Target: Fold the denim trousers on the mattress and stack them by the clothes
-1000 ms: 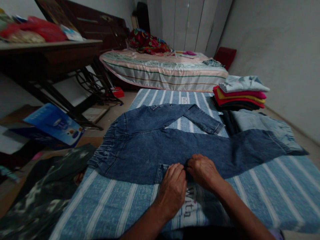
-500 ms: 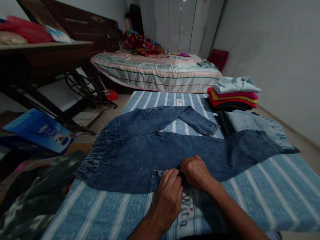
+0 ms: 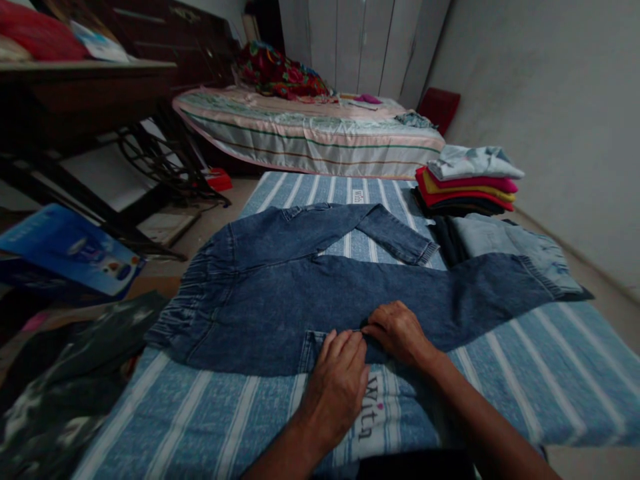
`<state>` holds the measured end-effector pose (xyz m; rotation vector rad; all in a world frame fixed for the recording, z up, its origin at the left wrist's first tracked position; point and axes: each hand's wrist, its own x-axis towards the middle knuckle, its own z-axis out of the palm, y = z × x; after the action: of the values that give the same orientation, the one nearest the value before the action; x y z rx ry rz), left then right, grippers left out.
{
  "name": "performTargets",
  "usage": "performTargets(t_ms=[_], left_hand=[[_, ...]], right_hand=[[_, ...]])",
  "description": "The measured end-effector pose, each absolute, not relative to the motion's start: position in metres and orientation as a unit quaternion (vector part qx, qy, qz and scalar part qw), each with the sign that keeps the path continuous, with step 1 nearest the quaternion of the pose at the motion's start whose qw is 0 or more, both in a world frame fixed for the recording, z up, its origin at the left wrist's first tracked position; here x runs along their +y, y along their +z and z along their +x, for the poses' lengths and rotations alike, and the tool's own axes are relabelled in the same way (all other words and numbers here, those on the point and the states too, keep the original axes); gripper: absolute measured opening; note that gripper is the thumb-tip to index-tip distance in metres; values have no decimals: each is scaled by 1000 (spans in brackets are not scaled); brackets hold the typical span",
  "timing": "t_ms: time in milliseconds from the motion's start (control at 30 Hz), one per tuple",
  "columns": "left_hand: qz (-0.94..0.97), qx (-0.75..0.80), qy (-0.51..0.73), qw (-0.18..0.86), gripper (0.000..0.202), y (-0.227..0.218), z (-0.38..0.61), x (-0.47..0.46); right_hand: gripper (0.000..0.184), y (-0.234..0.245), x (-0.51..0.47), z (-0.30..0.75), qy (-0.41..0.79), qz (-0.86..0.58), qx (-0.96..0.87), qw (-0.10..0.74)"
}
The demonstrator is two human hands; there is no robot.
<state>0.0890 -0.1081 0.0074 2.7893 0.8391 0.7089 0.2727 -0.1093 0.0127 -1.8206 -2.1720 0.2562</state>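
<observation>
A pair of dark blue jeans [image 3: 280, 300] lies spread on a blue-and-white striped cloth [image 3: 225, 413], its elastic waist to the left. One leg stretches right; the other bends at the back. My left hand [image 3: 340, 380] rests palm down on the near leg, its fingers laid over the side pocket [image 3: 311, 347]. Just right of it, my right hand [image 3: 400, 333] pinches the denim at the pocket's edge between thumb and fingers. The fingertips of both hands nearly meet. The rest of the pocket is hidden under my left hand.
Folded clothes [image 3: 467, 190] are stacked at the back right, with light and dark jeans [image 3: 510, 250] beside them. The near leg's cuff overlaps those jeans. A sewing-machine table [image 3: 90, 87] and a blue box [image 3: 75, 253] stand left. Behind is a bed [image 3: 310, 140].
The view has tipped slightly, so everything sits a little higher. My hands stay at the pocket; the right fingers now show a clearer pinch on the denim.
</observation>
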Motion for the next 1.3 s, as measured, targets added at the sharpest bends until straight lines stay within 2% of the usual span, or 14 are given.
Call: performTargets(t_ms=[167,300,367,433,500,633,767,1067,1300], left_hand=[[935,275,215,67,32,7,90,-108],[935,276,213,68,33,5,90,-109],[935,274,212,71,35,4,90,-109],[936,268,214,82,40,3,89,-109],[935,262,222,94,44,2,88,-109],[928,268,240,99,48,1,87,-111],[932,274,212,106,45,4,87,-112],[930,282,199,125,45,6,88,-111],[929,290,183,138,40,9,87,-110]], right_hand=[[23,11,-115,283,121,-677,-688,230],[24,24,-133,269,96,-730,-535,414],[25,27,-145,249,98,-694,-540,465],[28,21,-154,229,119,-644,-608,449],[33,8,-160,215,84,-617,-663,415],[46,-14,-165,214,32,-614,-719,323],[54,-16,-171,228,9,-607,-752,255],[50,-6,-176,235,-28,-642,-754,134],[60,-12,-180,250,-46,-677,-730,76]])
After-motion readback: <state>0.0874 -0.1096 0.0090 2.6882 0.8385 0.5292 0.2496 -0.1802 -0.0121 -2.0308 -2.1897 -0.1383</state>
